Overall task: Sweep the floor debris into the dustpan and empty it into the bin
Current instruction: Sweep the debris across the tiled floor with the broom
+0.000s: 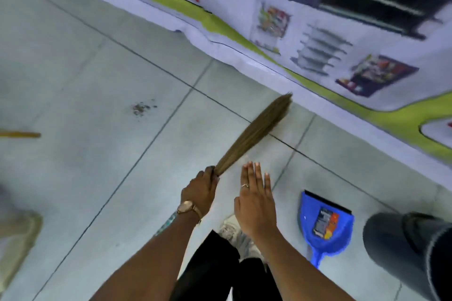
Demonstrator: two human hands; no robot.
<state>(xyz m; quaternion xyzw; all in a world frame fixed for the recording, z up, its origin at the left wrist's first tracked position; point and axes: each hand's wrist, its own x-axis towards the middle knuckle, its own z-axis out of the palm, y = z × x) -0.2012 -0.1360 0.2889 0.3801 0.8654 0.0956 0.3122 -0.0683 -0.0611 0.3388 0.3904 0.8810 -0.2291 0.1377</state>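
My left hand (199,190) grips the base of a brown grass broom (259,127), whose bristles point up and right, lifted over the tiled floor. Beside it, my right hand (255,199) is flat with its fingers apart and holds nothing. A small pile of dark debris (141,108) lies on the floor well to the left of the broom. The blue dustpan (324,225) lies on the floor at the lower right, with a label inside and its handle toward me. A dark round bin (403,249) stands just right of the dustpan.
A printed banner (318,22) with a green stripe runs along the floor's far edge. A wooden stick (19,134) pokes in from the left edge. My legs and a shoe (234,232) are below my hands. A blurred pale object (17,239) sits at the lower left.
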